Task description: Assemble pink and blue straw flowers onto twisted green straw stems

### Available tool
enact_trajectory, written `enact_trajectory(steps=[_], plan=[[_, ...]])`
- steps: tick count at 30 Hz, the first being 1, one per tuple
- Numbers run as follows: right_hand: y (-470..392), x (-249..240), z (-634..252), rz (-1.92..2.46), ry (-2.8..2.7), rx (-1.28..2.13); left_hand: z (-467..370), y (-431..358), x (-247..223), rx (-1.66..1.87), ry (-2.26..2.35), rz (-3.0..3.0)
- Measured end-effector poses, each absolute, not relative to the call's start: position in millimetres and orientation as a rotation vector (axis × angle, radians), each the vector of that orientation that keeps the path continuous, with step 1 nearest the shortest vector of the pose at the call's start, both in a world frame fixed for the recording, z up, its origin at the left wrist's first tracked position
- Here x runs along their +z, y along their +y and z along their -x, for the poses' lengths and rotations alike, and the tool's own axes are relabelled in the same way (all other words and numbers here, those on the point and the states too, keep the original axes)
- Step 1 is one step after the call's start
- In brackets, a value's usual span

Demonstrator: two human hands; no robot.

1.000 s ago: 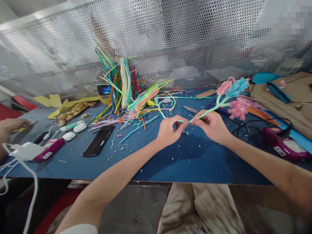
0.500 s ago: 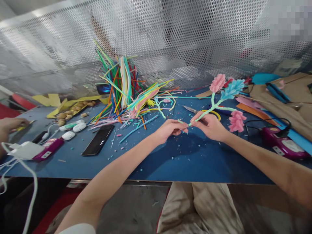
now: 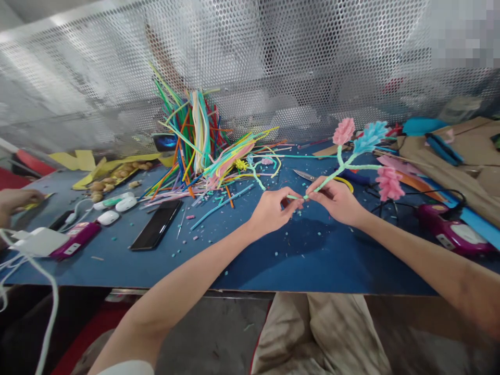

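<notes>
Between my hands is a pipe-cleaner flower stem point(image 3: 339, 171), pale green, branching to two pink blooms and one blue bloom point(image 3: 370, 138) at the upper right. My right hand point(image 3: 336, 200) pinches the stem below the fork. With thumb and fingertips, my left hand point(image 3: 275, 208) grips the stem's lower end, where a short green tip shows. Just beyond my hands lie scissors point(image 3: 303, 175), partly hidden. A smaller pipe-cleaner sprig point(image 3: 258, 174) with yellow, blue and pink blooms rests behind my left hand.
A big heap of coloured pipe cleaners point(image 3: 199, 135) stands against the perforated metal screen point(image 3: 273, 62). A phone point(image 3: 156, 226), white chargers and a purple power strip point(image 3: 76, 240) lie left. Another person's hand point(image 3: 19, 200) is at far left. Cardboard and a second purple strip point(image 3: 455, 229) sit right.
The flower stem has rotated in my fingers, so its lower pink bloom sits higher and further right. My left hand has shifted its pinch on the stem end.
</notes>
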State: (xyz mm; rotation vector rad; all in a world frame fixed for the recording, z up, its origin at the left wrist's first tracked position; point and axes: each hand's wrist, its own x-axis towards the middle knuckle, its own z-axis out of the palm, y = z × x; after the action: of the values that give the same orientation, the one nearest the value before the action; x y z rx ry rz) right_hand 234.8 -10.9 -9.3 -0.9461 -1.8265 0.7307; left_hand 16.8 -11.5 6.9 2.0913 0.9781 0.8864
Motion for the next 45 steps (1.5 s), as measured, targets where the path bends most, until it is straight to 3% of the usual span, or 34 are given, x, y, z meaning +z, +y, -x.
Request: enact_trajectory(steps=[6,10,21,27,34,45], plan=[[-20.6,1.1,-226.7,1.113,-1.828,0.487,-10.6,-8.6,4.5,0.969,1.210,-2.758],[-22.0,2.0,-225.4,1.102,-1.867,0.438,-9.5,-7.8,3.2,0.953,1.217,-2.884],[-21.8,2.8,-228.8,1.046,-1.984,0.349,-14.8,-1.9,8.4,0.798,0.915,-1.934],[-23.0,1.5,-227.8,1.010,-1.961,0.457,-13.2,0.3,9.9,0.751,0.884,-1.844],[-25.1,4.6,-230.1,0.916,-1.954,0.583,-14.1,1.7,9.9,0.576,0.799,-1.305],[-20.4,8.0,-237.1,0.674,-2.086,0.649,-14.5,-3.8,10.4,0.469,0.604,-1.303]])
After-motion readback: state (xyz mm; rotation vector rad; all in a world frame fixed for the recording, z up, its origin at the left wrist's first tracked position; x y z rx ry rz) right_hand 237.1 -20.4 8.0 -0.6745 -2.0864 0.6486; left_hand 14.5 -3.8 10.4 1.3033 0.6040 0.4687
